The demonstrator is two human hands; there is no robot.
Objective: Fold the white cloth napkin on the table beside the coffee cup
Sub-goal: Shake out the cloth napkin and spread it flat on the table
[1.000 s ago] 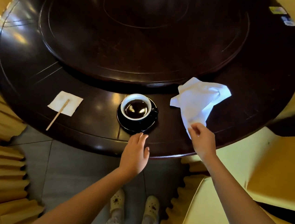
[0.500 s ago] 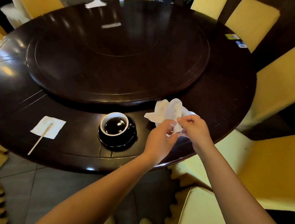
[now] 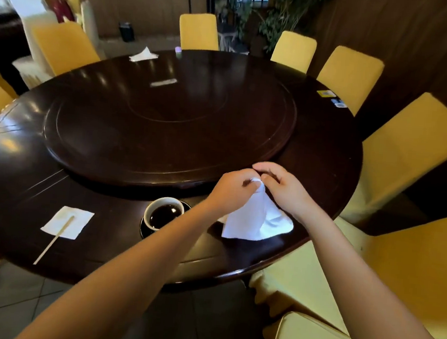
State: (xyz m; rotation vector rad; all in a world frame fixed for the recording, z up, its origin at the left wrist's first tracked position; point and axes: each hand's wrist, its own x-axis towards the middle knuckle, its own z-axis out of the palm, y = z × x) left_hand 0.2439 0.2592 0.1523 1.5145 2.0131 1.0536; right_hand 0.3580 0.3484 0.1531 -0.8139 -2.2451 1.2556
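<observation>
The white cloth napkin (image 3: 254,220) hangs in a loose cone above the near right part of the dark round table (image 3: 27,179), its lower edge touching the tabletop. My left hand (image 3: 232,190) and my right hand (image 3: 282,189) pinch its top together, fingertips almost meeting. Just left of the napkin stands a white coffee cup (image 3: 163,211) full of dark coffee on a black saucer (image 3: 147,229); my left forearm crosses over the saucer's right side.
A small paper napkin (image 3: 77,220) with a wooden stick (image 3: 52,241) lies at the table's near left. A raised turntable (image 3: 167,121) fills the centre. Another white napkin (image 3: 143,55) lies at the far edge. Yellow chairs (image 3: 412,156) ring the table, one close at my right.
My left hand came up from the table edge and joined the right on the napkin. Both lifted it, so it now hangs from its top. My head tilted up, showing more of the room.
</observation>
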